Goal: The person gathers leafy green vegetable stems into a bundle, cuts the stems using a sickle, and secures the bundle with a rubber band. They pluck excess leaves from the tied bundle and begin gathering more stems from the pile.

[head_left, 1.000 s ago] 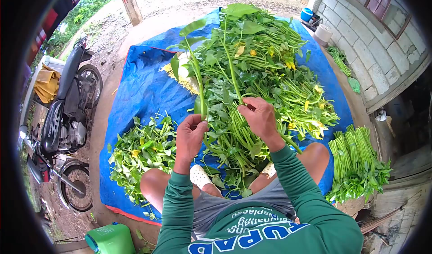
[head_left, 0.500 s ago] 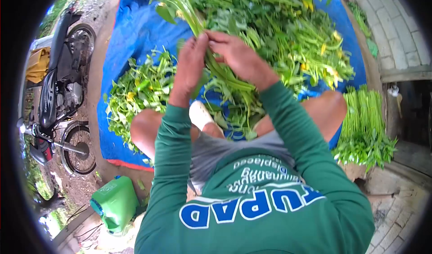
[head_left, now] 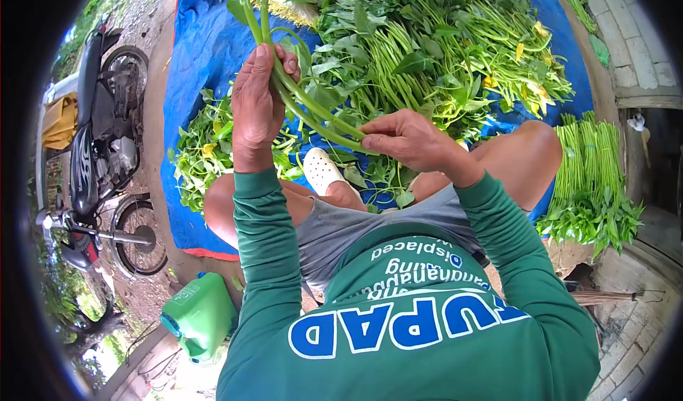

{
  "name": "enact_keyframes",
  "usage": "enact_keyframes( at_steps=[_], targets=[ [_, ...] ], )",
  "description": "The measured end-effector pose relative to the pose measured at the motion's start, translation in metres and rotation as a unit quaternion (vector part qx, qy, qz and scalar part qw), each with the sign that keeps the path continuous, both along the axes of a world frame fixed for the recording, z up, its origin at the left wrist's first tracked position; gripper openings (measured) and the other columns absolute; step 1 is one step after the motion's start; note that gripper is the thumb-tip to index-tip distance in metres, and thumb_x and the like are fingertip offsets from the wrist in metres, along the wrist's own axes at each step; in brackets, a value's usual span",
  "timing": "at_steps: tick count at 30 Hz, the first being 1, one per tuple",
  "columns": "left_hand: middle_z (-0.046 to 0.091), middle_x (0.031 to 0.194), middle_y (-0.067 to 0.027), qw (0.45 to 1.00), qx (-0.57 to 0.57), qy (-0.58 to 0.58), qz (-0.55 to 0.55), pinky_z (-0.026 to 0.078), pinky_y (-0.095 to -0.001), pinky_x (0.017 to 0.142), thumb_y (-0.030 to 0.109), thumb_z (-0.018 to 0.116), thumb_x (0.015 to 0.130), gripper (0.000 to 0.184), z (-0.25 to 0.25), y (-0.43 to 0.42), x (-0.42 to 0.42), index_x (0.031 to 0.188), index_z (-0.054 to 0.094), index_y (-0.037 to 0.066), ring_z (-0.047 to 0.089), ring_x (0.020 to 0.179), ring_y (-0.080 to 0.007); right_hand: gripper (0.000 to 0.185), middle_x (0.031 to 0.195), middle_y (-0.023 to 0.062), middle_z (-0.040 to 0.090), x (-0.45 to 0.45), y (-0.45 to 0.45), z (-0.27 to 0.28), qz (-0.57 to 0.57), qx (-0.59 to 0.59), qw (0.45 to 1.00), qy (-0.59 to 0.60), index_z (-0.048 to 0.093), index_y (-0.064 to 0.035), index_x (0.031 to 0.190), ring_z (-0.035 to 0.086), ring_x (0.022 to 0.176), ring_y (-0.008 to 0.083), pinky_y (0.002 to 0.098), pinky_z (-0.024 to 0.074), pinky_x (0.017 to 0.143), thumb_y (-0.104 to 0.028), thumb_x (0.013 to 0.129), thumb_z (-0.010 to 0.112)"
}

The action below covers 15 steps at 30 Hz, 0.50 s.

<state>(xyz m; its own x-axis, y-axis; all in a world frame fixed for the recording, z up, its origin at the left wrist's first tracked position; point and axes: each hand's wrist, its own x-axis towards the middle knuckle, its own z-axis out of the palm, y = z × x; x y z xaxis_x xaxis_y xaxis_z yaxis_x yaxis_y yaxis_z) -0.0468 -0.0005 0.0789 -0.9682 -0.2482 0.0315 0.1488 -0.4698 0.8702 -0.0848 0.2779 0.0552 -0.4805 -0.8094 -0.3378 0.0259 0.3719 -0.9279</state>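
Observation:
A few long, thick green water spinach stems [head_left: 310,109] stretch between my two hands, leafy at the upper end. My left hand [head_left: 257,102] is closed around them below the leaves. At the stems' lower right end, my right hand [head_left: 409,139] pinches the tips between thumb and fingers. Beyond my hands lies a big heap of water spinach [head_left: 398,52] with some yellow leaves. A smaller pile of leafy trimmings [head_left: 196,166] lies left of my left hand. Both rest on a blue tarp [head_left: 203,52].
Neatly lined-up bundles of water spinach [head_left: 594,166] stand at my right knee. A green jerry can [head_left: 203,312] is at lower left, and a motorcycle [head_left: 89,152] is parked farther left. My foot wears a white clog [head_left: 321,170]. A broom [head_left: 605,296] lies at right.
My hands have moved apart: the left a little left, the right down and to the right along the stems. The stems now bend in a curve between them.

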Motion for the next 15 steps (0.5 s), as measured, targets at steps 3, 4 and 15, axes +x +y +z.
enact_keyframes(
  at_steps=[3, 4, 15],
  targets=[
    [0.057, 0.090, -0.0066, 1.000, -0.005, -0.009, 0.001, 0.047, -0.0313, 0.080, 0.037, 0.051, 0.117, 0.035, 0.003, 0.005, -0.001, 0.108, 0.058, 0.004, 0.053, 0.083, -0.0158, 0.033, 0.087, 0.0001, 0.071, 0.001, -0.001, -0.014, -0.052, -0.033, 0.994, -0.091, 0.075, 0.0047, 0.124, 0.063, 0.074, 0.0070, 0.0276, 0.0523, 0.067, -0.022, 0.106, 0.069],
    [0.056, 0.088, -0.0063, 1.000, -0.002, -0.011, -0.006, 0.047, -0.0316, 0.078, 0.037, 0.051, 0.118, 0.035, 0.004, 0.006, -0.002, 0.107, 0.057, 0.005, 0.052, 0.081, -0.0157, 0.030, 0.084, -0.0010, 0.069, 0.000, 0.000, -0.013, -0.072, -0.024, 0.985, -0.153, 0.076, 0.0038, 0.122, 0.060, 0.070, 0.0062, 0.0273, 0.0509, 0.064, -0.021, 0.106, 0.069],
    [0.043, 0.071, 0.0026, 0.965, -0.117, -0.135, 0.192, 0.034, -0.0256, 0.054, 0.050, 0.056, 0.113, 0.042, 0.002, -0.011, -0.012, 0.095, 0.052, 0.012, 0.042, 0.060, -0.0096, 0.038, 0.103, 0.0233, 0.078, 0.041, -0.025, -0.012, 0.359, 0.183, 0.907, 0.122, 0.080, -0.0009, 0.109, 0.074, 0.098, 0.0470, 0.0542, 0.0560, 0.086, -0.028, 0.092, 0.059]
  ],
)
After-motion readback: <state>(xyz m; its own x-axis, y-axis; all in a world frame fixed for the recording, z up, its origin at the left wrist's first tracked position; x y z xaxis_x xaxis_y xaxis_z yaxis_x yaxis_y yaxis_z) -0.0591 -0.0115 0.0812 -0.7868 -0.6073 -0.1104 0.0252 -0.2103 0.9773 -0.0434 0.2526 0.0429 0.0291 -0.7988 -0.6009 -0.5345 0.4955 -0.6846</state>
